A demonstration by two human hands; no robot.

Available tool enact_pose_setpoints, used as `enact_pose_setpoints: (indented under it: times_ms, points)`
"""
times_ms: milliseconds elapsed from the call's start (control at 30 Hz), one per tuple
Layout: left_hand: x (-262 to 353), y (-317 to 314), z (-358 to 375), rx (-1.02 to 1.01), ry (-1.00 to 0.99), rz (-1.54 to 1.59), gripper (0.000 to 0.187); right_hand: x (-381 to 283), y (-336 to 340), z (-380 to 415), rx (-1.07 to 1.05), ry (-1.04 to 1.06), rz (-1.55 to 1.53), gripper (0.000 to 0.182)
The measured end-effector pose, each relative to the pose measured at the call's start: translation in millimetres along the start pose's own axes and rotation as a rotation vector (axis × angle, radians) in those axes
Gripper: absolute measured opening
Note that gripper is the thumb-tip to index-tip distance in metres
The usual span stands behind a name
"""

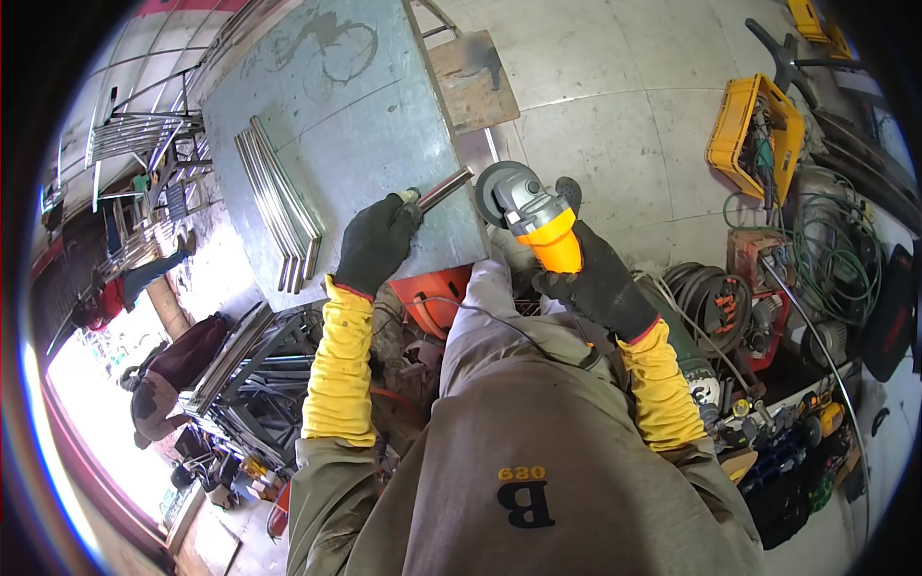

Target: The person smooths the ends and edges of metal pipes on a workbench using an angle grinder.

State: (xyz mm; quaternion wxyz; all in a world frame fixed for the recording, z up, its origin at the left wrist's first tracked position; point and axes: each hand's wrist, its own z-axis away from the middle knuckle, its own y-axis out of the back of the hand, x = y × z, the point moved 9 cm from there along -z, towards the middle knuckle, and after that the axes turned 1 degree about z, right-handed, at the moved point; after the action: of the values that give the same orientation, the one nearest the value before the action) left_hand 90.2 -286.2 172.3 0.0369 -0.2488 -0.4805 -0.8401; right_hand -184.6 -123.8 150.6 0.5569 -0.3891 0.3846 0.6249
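Observation:
My left hand (377,244), in a dark glove with a yellow cuff, is closed around a short shiny metal tube (446,188). The tube's free end points toward the edge of the grey worktable (336,192). In my gloved right hand (605,285) is a yellow and grey angle grinder (545,226), gripped by its body. Its round disc (491,190) stands close beside the tube's end, past the table edge. A row of several bent metal tubes (274,197) lies on the table, left of my left hand.
A yellow crate (738,134) with tools stands on the floor at the right, near a coiled green hose (845,226). Metal racks and stock (254,374) crowd the lower left. Two people, one in a red top (108,305), are at the far left. A cord (499,324) crosses my front.

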Motion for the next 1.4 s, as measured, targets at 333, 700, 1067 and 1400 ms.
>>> enact_pose_setpoints:
  times_ms: [333, 700, 1067, 1400]
  points:
    - [-9, -7, -7, -0.028, -0.004, 0.163, 0.034, -9, 2, 1, 0.009, 0.031, 0.041, 0.060]
    - [-1, -1, -14, -0.103, 0.113, 0.114, 0.033, -14, -4, 1, 0.015, -0.038, 0.083, 0.061]
    - [-4, -5, -17, -0.126, 0.113, 0.181, 0.035, -28, -6, -8, 0.007, 0.011, 0.151, 0.056]
    - [-6, -5, -22, -0.149, 0.105, 0.200, 0.035, -29, -6, -11, -0.028, -0.061, 0.101, 0.058]
